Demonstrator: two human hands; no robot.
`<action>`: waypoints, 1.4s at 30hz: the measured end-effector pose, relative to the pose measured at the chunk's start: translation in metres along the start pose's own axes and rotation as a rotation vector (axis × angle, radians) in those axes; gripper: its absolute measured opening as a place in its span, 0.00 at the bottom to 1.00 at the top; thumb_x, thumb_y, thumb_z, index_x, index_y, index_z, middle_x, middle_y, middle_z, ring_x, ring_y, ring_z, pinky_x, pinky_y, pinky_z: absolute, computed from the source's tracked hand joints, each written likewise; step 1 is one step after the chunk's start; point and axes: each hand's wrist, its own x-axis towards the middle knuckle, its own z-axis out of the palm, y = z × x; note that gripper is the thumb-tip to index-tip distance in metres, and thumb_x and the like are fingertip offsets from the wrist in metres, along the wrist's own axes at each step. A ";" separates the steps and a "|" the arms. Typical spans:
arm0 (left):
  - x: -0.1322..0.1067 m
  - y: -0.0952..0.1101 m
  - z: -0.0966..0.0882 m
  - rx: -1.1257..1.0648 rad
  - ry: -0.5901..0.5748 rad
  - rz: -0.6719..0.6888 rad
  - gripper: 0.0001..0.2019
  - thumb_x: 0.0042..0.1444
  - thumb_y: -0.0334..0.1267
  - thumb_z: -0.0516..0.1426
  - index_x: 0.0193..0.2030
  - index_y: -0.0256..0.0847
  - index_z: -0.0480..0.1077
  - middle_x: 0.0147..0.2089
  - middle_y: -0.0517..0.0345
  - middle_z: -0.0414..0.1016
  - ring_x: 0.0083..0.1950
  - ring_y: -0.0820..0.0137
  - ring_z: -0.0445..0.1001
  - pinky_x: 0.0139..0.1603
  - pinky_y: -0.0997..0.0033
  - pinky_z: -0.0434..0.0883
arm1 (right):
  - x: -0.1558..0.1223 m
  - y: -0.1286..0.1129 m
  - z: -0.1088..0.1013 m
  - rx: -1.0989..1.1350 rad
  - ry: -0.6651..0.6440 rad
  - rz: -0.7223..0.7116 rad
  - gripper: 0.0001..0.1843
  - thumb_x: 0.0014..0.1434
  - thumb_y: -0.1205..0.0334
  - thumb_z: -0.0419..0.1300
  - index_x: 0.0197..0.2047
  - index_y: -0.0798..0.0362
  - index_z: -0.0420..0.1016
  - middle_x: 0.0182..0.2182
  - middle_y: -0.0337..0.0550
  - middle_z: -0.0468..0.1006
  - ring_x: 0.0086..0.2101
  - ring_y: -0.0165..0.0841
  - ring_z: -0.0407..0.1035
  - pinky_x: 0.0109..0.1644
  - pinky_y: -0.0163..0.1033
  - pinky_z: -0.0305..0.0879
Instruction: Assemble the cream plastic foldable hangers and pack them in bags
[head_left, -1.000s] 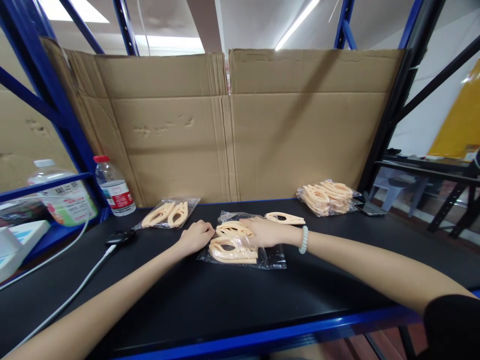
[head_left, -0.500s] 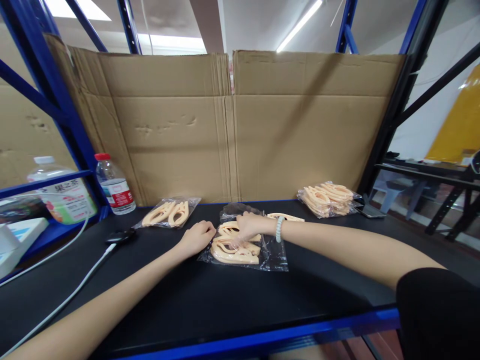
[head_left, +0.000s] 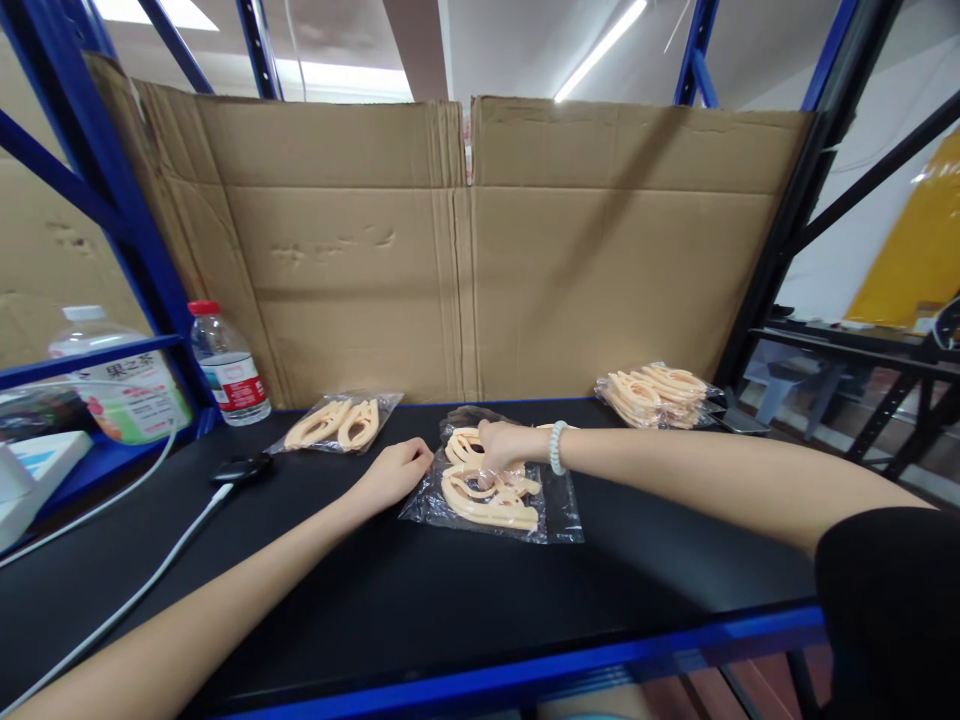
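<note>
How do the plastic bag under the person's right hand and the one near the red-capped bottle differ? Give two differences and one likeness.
The middle bag has the right hand on it; the left bag has no hand on it.
The middle bag lies farther from the cardboard than the left bag.
Both are see-through, with pale, looped pieces.

the right grip (head_left: 513, 446) partly hides the bagged beige pieces (head_left: 491, 513).

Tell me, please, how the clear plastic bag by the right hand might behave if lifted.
The clear plastic bag would probably crumple, since its film looks thin and creased. The beige pieces inside seem stiff, judging by their open loops, and might slide, as they overlap.
</note>
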 end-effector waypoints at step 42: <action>0.022 -0.040 -0.050 -0.171 0.304 -0.186 0.08 0.64 0.41 0.43 0.35 0.43 0.56 0.28 0.60 0.77 0.21 0.71 0.73 0.24 0.75 0.67 | -0.016 0.115 -0.061 1.021 0.585 -0.155 0.25 0.48 0.68 0.57 0.50 0.48 0.56 0.41 0.44 0.73 0.39 0.37 0.74 0.39 0.45 0.74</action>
